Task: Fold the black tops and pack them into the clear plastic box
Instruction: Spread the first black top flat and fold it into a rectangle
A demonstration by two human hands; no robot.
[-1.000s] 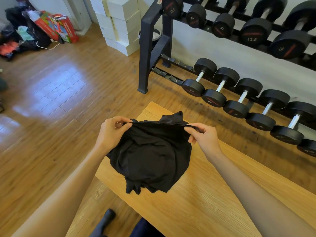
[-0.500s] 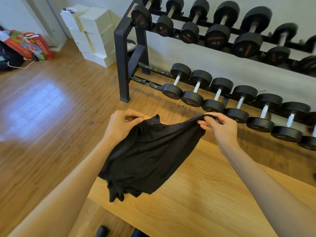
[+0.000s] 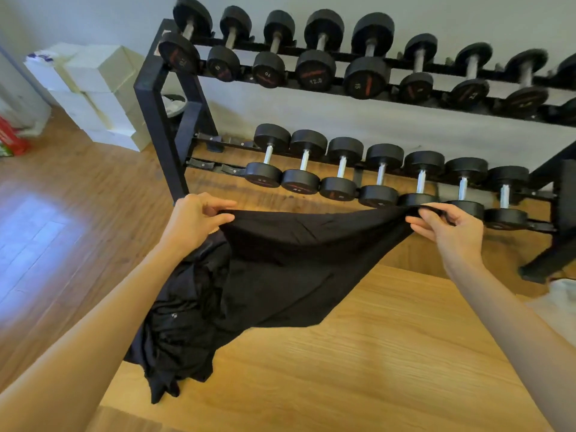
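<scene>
Gym corner with a wood plank floor (image 3: 62, 232), and a light wooden table (image 3: 389, 353) with visible grain fills the near right. Behind it sits a black steel dumbbell rack (image 3: 162, 126) with two rows of round black dumbbells (image 3: 343, 169) on chrome handles, and a stack of white cardboard boxes (image 3: 96, 92) stands far left against the wall.

Grip-wise: the left hand (image 3: 194, 221) has its fingers curled over and thumb pinching one end of the black top's (image 3: 280, 269) upper edge, while the right hand (image 3: 448, 227) pinches the other end between thumb and fingers. That edge is stretched fairly taut between them, held up above the table's far left part. The fabric looks thin, soft and matte; it hangs in a rough triangle, bunching into wrinkled folds at the near left where it drapes over the table edge.
</scene>
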